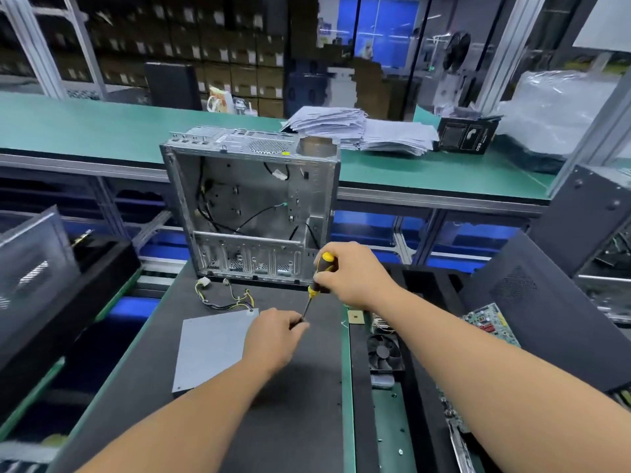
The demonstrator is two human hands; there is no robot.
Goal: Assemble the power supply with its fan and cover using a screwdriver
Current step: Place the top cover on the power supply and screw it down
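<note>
Right hand [351,274] clasping screwdriver [319,279] handle; left hand [273,339] pinching shaft tip, possibly with a screw; grey power supply [211,353] flat mid-worktop [307,404], beside left hand.

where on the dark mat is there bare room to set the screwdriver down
Bare mat lies right of the grey power supply, up to the green strip. Crowded: the wires before the open case, and the tray with the fan.

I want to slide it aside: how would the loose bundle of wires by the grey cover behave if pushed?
The wire bundle looks thin and curled, so it is probably floppy and light. Pushed, it would likely bunch rather than slide whole. Its white connector might snag.
</note>
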